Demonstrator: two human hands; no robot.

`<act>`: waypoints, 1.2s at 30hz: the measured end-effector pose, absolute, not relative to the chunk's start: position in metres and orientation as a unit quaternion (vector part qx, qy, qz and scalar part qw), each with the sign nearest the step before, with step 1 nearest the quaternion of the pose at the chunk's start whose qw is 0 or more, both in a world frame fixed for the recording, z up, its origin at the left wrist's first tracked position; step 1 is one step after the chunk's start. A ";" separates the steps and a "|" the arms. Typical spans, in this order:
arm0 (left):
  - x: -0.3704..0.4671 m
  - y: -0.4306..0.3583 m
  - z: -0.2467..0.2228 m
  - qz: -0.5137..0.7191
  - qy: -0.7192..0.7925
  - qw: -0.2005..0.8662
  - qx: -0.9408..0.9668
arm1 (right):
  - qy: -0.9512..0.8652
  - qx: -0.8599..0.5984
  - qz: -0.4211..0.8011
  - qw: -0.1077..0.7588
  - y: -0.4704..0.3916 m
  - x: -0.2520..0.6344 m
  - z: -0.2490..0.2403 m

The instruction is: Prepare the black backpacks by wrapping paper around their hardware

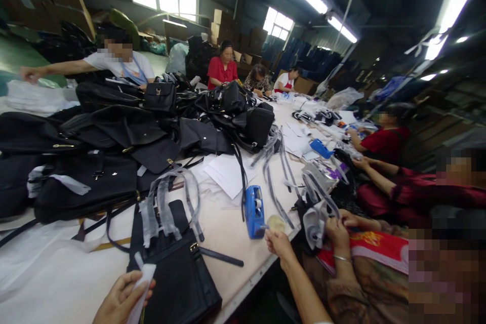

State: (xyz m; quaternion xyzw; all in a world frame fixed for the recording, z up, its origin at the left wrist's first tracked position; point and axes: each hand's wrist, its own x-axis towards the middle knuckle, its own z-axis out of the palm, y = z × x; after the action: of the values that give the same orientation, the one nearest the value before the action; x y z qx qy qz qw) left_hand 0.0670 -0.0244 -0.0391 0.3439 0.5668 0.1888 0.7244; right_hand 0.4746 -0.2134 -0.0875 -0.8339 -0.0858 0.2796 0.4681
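My left hand point(125, 296) is closed around a folded strip of white wrapping paper point(141, 288), at the lower left. Under and beside it lies a black leather bag point(178, 283) with a gold buckle; straps wrapped in clear plastic point(163, 207) rest across its upper part. At the table's near edge, my right hand point(280, 247) pinches at the front end of a blue tape dispenser point(254, 212), apparently on a bit of clear tape that is hard to see. A yellowish round roll point(276, 223) lies just behind those fingers.
A pile of black bags point(110, 131) covers the table's left and middle. White paper sheets point(228, 174) and more wrapped straps point(271, 177) lie beyond the dispenser. A co-worker's hands point(337, 230) work close on my right; several other people sit around the table.
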 end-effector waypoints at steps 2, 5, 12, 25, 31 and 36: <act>0.069 -0.023 -0.040 0.183 0.566 0.723 0.351 | -0.058 -0.846 0.298 0.438 -0.213 0.470 -0.095; 0.071 -0.021 -0.041 0.189 0.563 0.719 0.361 | -0.046 -0.873 0.297 0.383 -0.212 0.469 -0.099; 0.067 -0.029 -0.023 0.262 0.516 0.725 0.373 | -0.170 -0.922 0.282 0.203 -0.214 0.455 -0.079; 0.060 -0.033 -0.034 0.310 0.483 0.719 0.391 | -0.615 -0.561 0.437 0.340 -0.051 0.221 0.014; 0.052 -0.032 -0.030 0.329 0.463 0.740 0.360 | -0.683 -0.586 0.347 0.263 -0.041 0.217 0.002; 0.044 -0.026 -0.032 0.346 0.400 0.804 0.273 | -0.585 -0.579 0.456 0.338 -0.035 0.213 -0.011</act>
State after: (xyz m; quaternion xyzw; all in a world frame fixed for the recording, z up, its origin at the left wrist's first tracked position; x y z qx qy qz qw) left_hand 0.0443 -0.0265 -0.0315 0.2725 0.4003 0.3455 0.8038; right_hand 0.2129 -0.0347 -0.0109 -0.5789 -0.5850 0.4564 0.3382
